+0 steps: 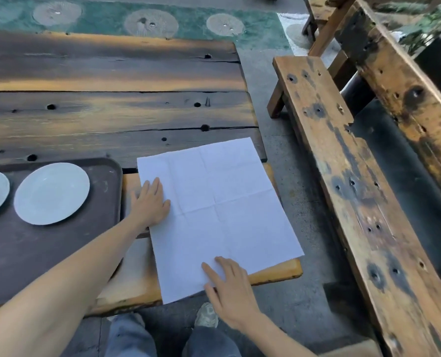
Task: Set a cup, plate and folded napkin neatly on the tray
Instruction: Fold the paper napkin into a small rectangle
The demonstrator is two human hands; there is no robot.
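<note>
Now the white napkin (219, 210) lies unfolded — creased, flat under both hands.

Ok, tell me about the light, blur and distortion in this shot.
Head view: soft warm light streaks the dark table planks, with no hard shadows; the white napkin is bright but keeps its creases; wide-angle bending curves the bench; the frame's edges look slightly soft.

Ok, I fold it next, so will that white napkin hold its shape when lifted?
Probably not: the napkin lies thin and creased, so likely floppy and light. Its near corner overhangs the table edge, so it may slide unless both hands pin it.
</note>
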